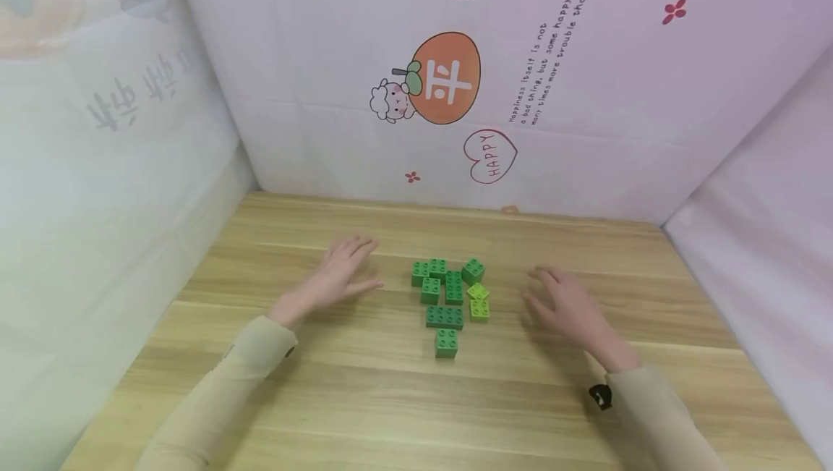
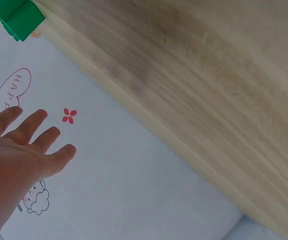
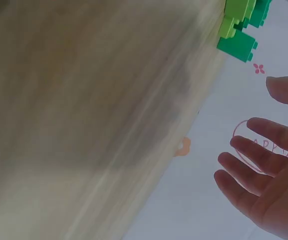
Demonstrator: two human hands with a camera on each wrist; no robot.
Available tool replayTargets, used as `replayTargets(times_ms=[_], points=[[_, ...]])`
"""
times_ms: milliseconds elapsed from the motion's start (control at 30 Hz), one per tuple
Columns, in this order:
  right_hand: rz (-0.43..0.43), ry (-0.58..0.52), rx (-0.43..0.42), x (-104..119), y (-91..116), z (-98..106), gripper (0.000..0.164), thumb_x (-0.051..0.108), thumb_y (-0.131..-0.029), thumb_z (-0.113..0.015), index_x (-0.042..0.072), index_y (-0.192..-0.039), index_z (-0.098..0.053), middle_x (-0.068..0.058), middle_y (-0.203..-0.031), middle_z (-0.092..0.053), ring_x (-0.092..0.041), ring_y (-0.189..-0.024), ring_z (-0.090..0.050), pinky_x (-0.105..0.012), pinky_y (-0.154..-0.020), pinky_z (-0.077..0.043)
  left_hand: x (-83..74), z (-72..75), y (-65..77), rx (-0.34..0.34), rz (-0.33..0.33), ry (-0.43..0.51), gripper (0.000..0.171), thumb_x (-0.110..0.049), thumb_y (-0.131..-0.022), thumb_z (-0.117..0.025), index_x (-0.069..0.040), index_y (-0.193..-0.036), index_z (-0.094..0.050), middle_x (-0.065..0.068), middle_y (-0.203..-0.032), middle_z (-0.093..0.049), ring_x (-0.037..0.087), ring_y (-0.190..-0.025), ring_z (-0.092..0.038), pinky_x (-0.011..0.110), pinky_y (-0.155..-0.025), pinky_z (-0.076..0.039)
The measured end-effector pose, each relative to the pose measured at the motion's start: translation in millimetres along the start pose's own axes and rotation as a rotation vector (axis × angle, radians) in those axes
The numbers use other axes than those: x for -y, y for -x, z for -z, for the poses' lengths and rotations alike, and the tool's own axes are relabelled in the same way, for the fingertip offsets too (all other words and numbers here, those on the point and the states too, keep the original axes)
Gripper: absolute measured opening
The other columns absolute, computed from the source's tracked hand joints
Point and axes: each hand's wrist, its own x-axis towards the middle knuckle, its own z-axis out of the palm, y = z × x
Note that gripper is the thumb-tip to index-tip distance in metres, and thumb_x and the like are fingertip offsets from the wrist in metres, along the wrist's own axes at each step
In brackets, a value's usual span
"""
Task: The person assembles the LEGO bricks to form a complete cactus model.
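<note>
In the head view, a group of green bricks [image 1: 453, 287] lies on the wooden surface [image 1: 364, 399], in the middle between the two hands. Three square bricks [image 1: 430, 290] stand close together at the left of this group, beside an upright-lying long brick. At the right is a darker square brick [image 1: 473, 270], turned at an angle, and below it come two lime bricks [image 1: 479, 310], the upper one turned also. Nearer to the person lies a crosswise long brick [image 1: 445, 317], and just below it one single square brick [image 1: 446, 343], the nearest of all.

The left hand [image 1: 335, 273] is to the left of the group, apart from it, with its fingers extended and the thumb spread away. The right hand [image 1: 566, 304] is on the other side, also apart, its fingers loosely bent and relaxed — the lime bricks are the nearest to it. Behind stands a white printed cloth [image 1: 325, 138] with a red heart [image 1: 491, 156].

In the left wrist view, the fingers of the left hand are spread, and green bricks show in the upper left corner.

In the right wrist view, the fingers of the right hand are separated and rather straight — lime and darker green bricks appear at the upper right, by the edge of the surface.
</note>
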Motion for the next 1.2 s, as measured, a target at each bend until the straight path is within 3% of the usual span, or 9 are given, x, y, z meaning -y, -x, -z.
replayTargets(times_ms=[333, 700, 1000, 1200], points=[[-0.012, -0.133, 0.003, 12, 9, -6, 0.04, 0.018, -0.094, -0.066, -0.003, -0.127, -0.058, -0.025, -0.125, -0.063, -0.042, -0.115, -0.06, -0.059, -0.098, -0.052, -10.8, -10.8, 8.7, -0.01, -0.075, 0.071, 0.079, -0.032, -0.087, -0.076, 0.003, -0.147, -0.039, 0.025, -0.151, -0.042, 0.042, -0.142, -0.039, 0.059, -0.12, -0.03], [-0.018, -0.273, 0.022, 22, 13, -16, 0.035, 0.012, -0.091, -0.068, -0.004, -0.121, -0.061, -0.022, -0.111, -0.069, -0.034, -0.096, -0.069, -0.043, -0.079, -0.062, -28.7, -18.0, 17.4, 0.039, -0.034, 0.246, 0.072, -0.028, -0.086, -0.077, 0.001, -0.143, -0.045, 0.021, -0.147, -0.051, 0.037, -0.135, -0.049, 0.056, -0.114, -0.041], [-0.001, -0.342, 0.055, 33, 14, -18, 0.032, 0.007, -0.09, -0.068, -0.005, -0.118, -0.062, -0.022, -0.109, -0.07, -0.033, -0.092, -0.07, -0.039, -0.077, -0.063, -41.6, -23.3, 20.7, 0.034, -0.093, 0.396, 0.062, -0.017, -0.084, -0.077, 0.005, -0.136, -0.051, 0.025, -0.136, -0.059, 0.039, -0.12, -0.061, 0.051, -0.102, -0.053], [-0.004, -0.389, 0.083, 41, 15, -19, 0.03, 0.005, -0.089, -0.068, -0.006, -0.117, -0.063, -0.021, -0.107, -0.071, -0.032, -0.091, -0.071, -0.036, -0.077, -0.063, -53.1, -27.3, 23.1, 0.071, -0.06, 0.483, 0.057, -0.015, -0.086, -0.076, 0.005, -0.134, -0.053, 0.026, -0.133, -0.06, 0.04, -0.118, -0.062, 0.048, -0.1, -0.055]])
